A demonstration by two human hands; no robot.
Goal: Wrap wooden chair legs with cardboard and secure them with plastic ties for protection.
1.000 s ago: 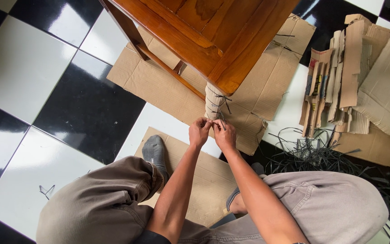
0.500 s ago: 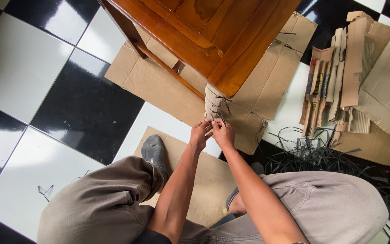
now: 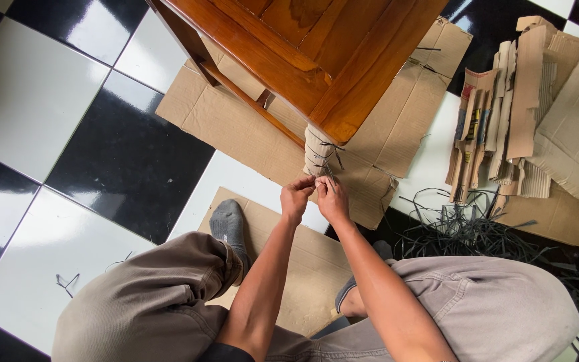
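A polished brown wooden table [image 3: 316,47] stands over me; its near leg [image 3: 316,151] is wrapped in pale cardboard and bound with thin black straps. My left hand [image 3: 295,198] and my right hand [image 3: 332,199] meet at the bottom of that leg, fingertips pinched together on a black strap [image 3: 326,169] at the wrap. The strap ends between my fingers are mostly hidden. I squat on a flat cardboard sheet [image 3: 303,255], knees to either side.
Flat cardboard [image 3: 236,127] lies under the table on the black and white tiled floor. A stack of folded cardboard strips [image 3: 497,114] and larger sheets [image 3: 577,127] sits at the right. A heap of loose black straps [image 3: 477,228] lies by my right knee.
My hands have drawn closer together at the bottom of the wrapped leg, and the fingertips now touch. Nothing else has moved.
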